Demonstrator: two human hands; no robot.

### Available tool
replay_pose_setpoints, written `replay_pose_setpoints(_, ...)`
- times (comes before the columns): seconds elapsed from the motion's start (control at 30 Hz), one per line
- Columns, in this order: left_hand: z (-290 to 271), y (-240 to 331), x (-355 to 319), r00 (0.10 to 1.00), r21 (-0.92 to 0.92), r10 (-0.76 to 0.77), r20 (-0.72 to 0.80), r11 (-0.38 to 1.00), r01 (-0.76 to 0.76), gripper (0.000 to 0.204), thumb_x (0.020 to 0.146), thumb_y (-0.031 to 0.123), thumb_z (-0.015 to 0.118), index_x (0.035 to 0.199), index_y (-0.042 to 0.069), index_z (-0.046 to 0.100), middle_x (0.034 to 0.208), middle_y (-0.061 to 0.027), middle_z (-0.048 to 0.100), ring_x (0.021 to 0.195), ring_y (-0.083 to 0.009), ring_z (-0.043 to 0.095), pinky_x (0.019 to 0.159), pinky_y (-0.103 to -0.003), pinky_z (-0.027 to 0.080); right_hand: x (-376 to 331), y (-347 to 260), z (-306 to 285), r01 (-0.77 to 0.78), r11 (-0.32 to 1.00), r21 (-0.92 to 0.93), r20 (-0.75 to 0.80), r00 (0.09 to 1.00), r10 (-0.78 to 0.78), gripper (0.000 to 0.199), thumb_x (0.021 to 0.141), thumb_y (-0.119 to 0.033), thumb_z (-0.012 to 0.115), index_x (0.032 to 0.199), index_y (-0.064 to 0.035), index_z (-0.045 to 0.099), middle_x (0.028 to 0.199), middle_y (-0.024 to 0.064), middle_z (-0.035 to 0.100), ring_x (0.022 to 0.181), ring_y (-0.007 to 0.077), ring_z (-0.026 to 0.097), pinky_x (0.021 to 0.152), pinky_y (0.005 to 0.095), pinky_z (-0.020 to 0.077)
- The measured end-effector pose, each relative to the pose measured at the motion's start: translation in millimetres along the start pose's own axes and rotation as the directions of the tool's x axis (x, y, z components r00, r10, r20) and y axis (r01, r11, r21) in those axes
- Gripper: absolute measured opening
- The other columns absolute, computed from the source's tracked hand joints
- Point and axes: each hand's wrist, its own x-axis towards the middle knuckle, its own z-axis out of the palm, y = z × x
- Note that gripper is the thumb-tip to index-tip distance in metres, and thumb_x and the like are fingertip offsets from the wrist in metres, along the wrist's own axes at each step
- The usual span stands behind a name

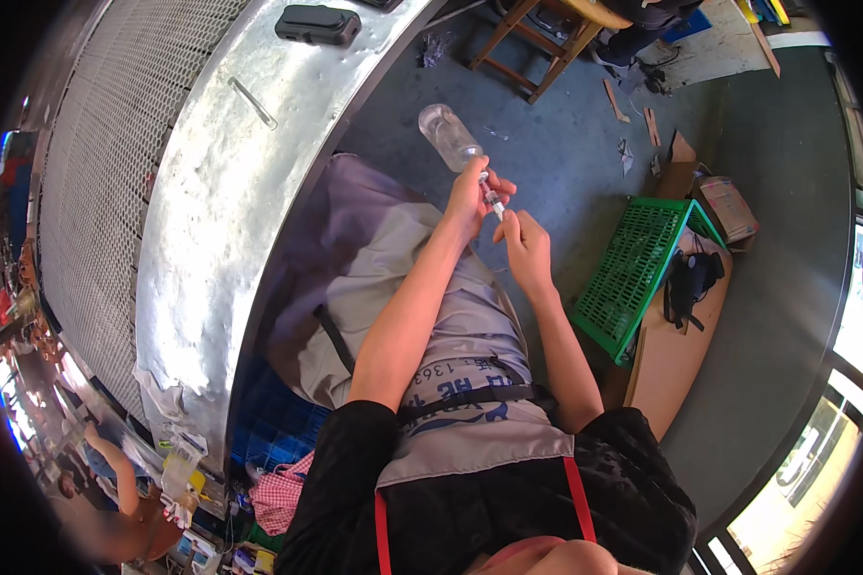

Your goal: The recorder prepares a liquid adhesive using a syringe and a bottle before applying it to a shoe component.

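Observation:
My left hand (470, 195) is closed around the neck of a clear bottle (445, 136) and the near part of a small syringe (492, 197). The bottle tilts away to the upper left, its base farthest from me. The syringe lies in line with the neck; where the two meet is partly hidden by my fingers. My right hand (527, 247) pinches the white plunger end of the syringe, just below my left hand. Both hands are in the air over the floor, in front of my grey apron (422, 278).
At my left runs a shiny metal bench (201, 220) bearing a thin clear tube (252, 103) and a black case (316, 25). A green crate (633, 268) and cardboard box (729, 208) stand at the right. A wooden stool (537, 43) is ahead; another person's arm (115, 460) shows lower left.

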Motion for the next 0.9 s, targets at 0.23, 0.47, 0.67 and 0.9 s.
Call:
replay_pose_setpoints(0.23,11,7,-3,0.960,0.009,0.275,0.048,0.961,-0.276,0.037,0.096,0.032,0.055,0.069,0.007,0.049,0.052,-0.0076,0.049,0.046,-0.0180,0.049,0.053,-0.033,0.043,-8,10,-1,0.004,0.982,0.189,0.232,0.972,-0.048,0.017,0.096,-0.012,0.057,0.091,-0.0015,0.068,0.087,0.0074,0.055,0.077,0.0170,0.053,0.069,0.0296,0.0413)
replay_pose_setpoints(0.47,31,11,-18,0.918,0.126,0.382,0.109,0.911,-0.394,0.038,0.095,0.025,0.056,0.061,0.007,0.050,0.051,-0.0052,0.050,0.046,-0.0154,0.050,0.052,-0.032,0.043,-27,34,3,-0.012,0.762,0.647,0.133,0.986,-0.098,0.031,0.092,0.004,0.059,0.121,-0.0055,0.058,0.106,0.0040,0.054,0.087,0.0132,0.053,0.079,0.0263,0.0457)
replay_pose_setpoints(0.67,32,20,-25,0.931,0.259,0.347,0.110,0.895,-0.364,0.038,0.094,0.023,0.056,0.060,0.006,0.052,0.055,-0.0089,0.058,0.051,-0.0175,0.058,0.053,-0.031,0.046,-34,30,-6,-0.196,0.715,0.671,0.114,0.980,0.161,0.032,0.094,0.000,0.061,0.125,0.0016,0.054,0.108,0.0072,0.059,0.090,0.0116,0.058,0.077,0.0271,0.0491)
replay_pose_setpoints(0.9,36,25,-33,0.896,0.372,0.432,0.101,0.819,-0.437,0.039,0.094,0.023,0.057,0.061,0.003,0.056,0.057,-0.0079,0.060,0.051,-0.0149,0.059,0.051,-0.030,0.044,-37,25,-6,-0.220,0.690,0.689,0.139,0.975,0.173,0.027,0.095,-0.003,0.062,0.122,0.0028,0.060,0.099,0.0056,0.062,0.087,0.0112,0.060,0.077,0.0263,0.0488)
